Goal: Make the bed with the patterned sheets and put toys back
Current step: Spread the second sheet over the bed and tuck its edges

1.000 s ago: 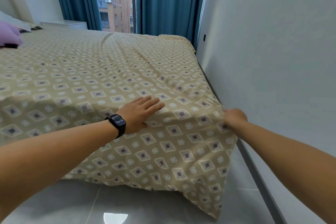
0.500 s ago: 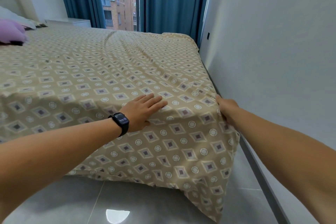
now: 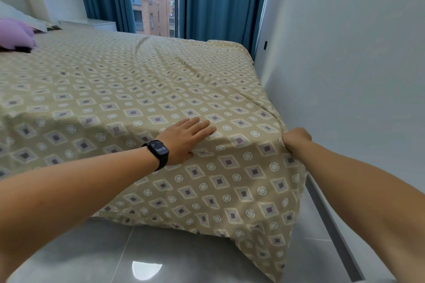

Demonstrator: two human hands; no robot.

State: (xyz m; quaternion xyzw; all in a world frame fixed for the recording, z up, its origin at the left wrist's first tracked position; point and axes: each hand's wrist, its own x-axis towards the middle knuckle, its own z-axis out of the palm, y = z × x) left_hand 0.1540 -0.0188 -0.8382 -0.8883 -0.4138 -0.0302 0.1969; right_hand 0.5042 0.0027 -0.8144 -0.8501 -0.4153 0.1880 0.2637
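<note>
A white wall [image 3: 345, 76] ran close along the bed's right side, blue curtains [image 3: 218, 0] hung at the far end, and a purple cushion [image 3: 13, 34] lay far left on the bed; grey floor tiles [image 3: 115, 255] showed near. The patterned sheet [image 3: 138, 89], tan with diamonds and circles, covered the bed and draped over its near right corner, faintly creased; the left hand [image 3: 186, 138], a black watch [image 3: 158, 149] on its wrist, lay flat and open on it, while the right hand [image 3: 296, 139] was clenched on the sheet's corner edge.

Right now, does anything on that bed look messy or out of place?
Yes. The sheet has creases fanning across its far middle, and its near corner hangs loose in a long point toward the floor, not tucked. The right hand grips the edge there; the left hand lies flat.
</note>
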